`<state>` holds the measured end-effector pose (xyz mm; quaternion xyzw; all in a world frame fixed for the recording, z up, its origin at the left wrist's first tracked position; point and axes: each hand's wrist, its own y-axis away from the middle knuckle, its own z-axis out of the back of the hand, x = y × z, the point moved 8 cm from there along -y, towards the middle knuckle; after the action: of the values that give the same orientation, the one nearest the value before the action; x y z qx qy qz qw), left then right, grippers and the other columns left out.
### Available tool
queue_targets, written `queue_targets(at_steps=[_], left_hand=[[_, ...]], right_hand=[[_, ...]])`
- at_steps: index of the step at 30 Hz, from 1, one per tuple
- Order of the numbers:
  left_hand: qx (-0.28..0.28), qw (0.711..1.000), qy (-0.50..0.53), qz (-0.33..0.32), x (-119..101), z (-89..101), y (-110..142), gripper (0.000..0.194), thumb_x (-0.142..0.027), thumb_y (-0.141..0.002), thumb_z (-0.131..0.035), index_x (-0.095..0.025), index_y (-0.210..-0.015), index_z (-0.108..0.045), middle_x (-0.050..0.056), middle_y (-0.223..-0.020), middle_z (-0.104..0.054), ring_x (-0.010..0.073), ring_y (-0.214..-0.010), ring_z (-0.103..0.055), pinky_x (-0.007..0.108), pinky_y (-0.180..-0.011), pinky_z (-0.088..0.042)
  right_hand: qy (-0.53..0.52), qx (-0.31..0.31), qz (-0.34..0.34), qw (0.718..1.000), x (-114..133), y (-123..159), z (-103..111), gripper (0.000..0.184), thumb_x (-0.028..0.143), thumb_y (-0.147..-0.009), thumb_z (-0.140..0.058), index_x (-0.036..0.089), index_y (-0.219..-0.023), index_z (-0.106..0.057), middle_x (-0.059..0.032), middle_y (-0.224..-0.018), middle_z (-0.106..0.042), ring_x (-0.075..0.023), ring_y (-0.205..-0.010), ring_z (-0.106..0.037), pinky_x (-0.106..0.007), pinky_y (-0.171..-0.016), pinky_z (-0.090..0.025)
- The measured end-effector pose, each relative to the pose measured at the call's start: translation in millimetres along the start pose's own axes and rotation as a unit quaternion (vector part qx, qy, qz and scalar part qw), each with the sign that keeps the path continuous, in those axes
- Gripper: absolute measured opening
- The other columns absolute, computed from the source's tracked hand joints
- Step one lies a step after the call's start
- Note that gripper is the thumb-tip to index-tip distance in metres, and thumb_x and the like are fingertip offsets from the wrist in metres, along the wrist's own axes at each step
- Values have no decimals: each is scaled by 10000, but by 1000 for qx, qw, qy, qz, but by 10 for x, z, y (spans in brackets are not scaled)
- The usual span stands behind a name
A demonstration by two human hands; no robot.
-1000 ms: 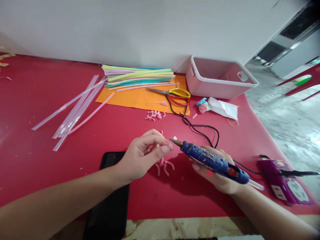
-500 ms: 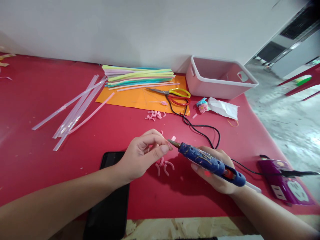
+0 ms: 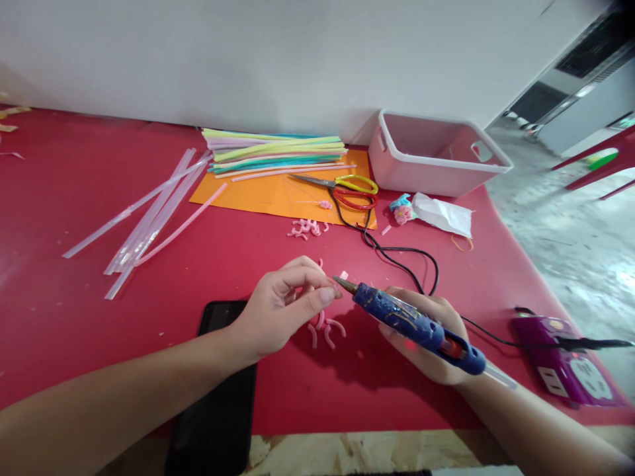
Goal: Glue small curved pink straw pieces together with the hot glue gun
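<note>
My right hand (image 3: 431, 337) is wrapped round a blue hot glue gun (image 3: 399, 314), its metal nozzle pointing left. A glue stick (image 3: 501, 377) sticks out of the gun's back end. My left hand (image 3: 288, 307) pinches a small pink piece (image 3: 337, 288) between thumb and fingertips; its shape is mostly hidden. The nozzle tip is right at that piece, touching or almost so. Curved bits of pink pipe cleaner (image 3: 330, 330) lie on the red table below my left hand. Farther back is a little heap of similar pink bits (image 3: 307, 229).
Scissors (image 3: 354, 188) and a bundle of coloured pipe cleaners (image 3: 278, 152) lie on orange card (image 3: 258, 201). Clear glue sticks (image 3: 153, 215) are at left. A pink bin (image 3: 431, 175), a purple power strip (image 3: 565, 363), a black cord (image 3: 397, 250) and a phone (image 3: 218, 396) surround the work area.
Hardly anything differs. The back end of the glue gun has dipped very slightly, while my left hand stays in place.
</note>
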<state>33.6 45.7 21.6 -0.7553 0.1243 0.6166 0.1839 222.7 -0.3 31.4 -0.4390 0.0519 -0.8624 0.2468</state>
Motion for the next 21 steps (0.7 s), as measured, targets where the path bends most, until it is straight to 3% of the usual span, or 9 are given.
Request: queue_targets(at_steps=[9,21], left_hand=[[-6,1000,-19,6,-17,7,-6,114,-222,-905,-702,-198,-800,-738,7,-825,-592,124,-770,-573,274,-712,-458],[-5,998,-54,28,-5,12,8,133,-244,-910,-676,-183,-810,-740,13,-813,-582,124,-734,-548,284,-680,-430]], right_hand=[[15,17,-10,1000,38,-33,-10,162,172,-819,-659,256,-940,-594,39,-699,-624,-103,-478,-545,-230,-463,-459],[14,5,-1,1000,76,-53,14,151,152,-844,-642,258,-916,-561,25,-711,-639,-109,-501,-557,-234,-480,-467]])
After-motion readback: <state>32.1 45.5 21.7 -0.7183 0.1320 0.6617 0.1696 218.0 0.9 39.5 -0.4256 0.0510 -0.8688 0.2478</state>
